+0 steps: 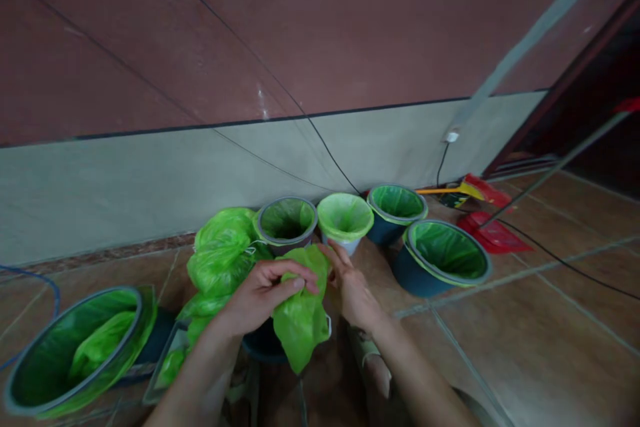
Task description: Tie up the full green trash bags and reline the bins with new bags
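A green plastic bag (301, 327) hangs between my two hands, its lower end loose and a white bit of drawstring at its right side. My left hand (267, 290) pinches the bag's upper left part between thumb and fingers. On the other side, my right hand (353, 290) has its fingers bent against the bag's upper right edge. Below the bag a dark blue bin (263, 343) shows only in part. Just behind stand a grey-rimmed bin (287, 240) and a white bin (345, 220), both lined with green bags.
Two blue lined bins (383, 227) (425, 277) stand to the right, beside a red dustpan (485, 230) and a broom (475, 188). Filled green bags (223, 253), a tray (163, 380) and a large lined bin (30, 360) are at left. A wall (125, 180) bounds the back.
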Available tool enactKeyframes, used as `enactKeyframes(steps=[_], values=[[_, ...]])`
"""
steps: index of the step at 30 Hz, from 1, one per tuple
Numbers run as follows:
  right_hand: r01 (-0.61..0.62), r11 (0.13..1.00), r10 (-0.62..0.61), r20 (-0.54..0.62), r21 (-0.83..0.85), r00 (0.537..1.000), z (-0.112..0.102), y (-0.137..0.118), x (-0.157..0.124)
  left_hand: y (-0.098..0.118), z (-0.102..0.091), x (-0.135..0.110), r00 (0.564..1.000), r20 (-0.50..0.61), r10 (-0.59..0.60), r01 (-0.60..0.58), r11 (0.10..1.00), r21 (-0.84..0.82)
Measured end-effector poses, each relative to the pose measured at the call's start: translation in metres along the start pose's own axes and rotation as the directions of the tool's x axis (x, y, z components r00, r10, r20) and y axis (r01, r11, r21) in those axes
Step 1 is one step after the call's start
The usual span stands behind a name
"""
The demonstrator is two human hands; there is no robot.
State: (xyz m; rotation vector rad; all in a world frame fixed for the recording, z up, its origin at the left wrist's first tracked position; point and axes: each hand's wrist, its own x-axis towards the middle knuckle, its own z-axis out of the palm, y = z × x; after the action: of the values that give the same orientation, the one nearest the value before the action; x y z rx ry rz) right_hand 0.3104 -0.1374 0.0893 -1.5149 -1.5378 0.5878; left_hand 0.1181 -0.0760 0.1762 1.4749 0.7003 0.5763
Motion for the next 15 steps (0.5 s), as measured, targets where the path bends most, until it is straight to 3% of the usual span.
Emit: enactKeyframes(steps=[2,5,8,10,11,13,15], values=[[-0.046,0.993,0.048,0.016,-0.112,0.999,-0.001,0.002,0.001,-0.001,-0.009,-0.007,0.999,-0.035,0.0,0.0,1.0,-0.006],[-0.169,0.944,0.173,-0.013,-0.285,0.985,-0.008,0.006,0.006,-0.012,-0.036,-0.007,0.956,-0.293,0.009,-0.016,1.0,-0.021],[-0.247,0.901,0.217,-0.124,-0.358,0.968,-0.021,0.014,0.008,-0.032,-0.072,-0.001,0.812,-0.583,0.036,-0.006,0.999,0.053],[-0.277,0.897,0.222,-0.19,-0.345,0.956,-0.03,0.021,0.007,-0.045,-0.097,0.001,0.698,-0.712,0.076,-0.007,0.995,0.1],[-0.294,0.898,0.232,-0.216,-0.327,0.949,-0.034,0.024,0.007,-0.051,-0.107,0.001,0.66,-0.746,0.09,-0.02,0.995,0.101],[-0.319,0.907,0.255,-0.247,-0.273,0.935,-0.043,0.031,0.004,-0.06,-0.124,-0.001,0.609,-0.784,0.12,-0.053,0.992,0.111],[-0.323,0.925,0.266,-0.267,-0.198,0.926,-0.052,0.038,0.002,-0.065,-0.134,-0.004,0.593,-0.793,0.143,-0.058,0.989,0.134]])
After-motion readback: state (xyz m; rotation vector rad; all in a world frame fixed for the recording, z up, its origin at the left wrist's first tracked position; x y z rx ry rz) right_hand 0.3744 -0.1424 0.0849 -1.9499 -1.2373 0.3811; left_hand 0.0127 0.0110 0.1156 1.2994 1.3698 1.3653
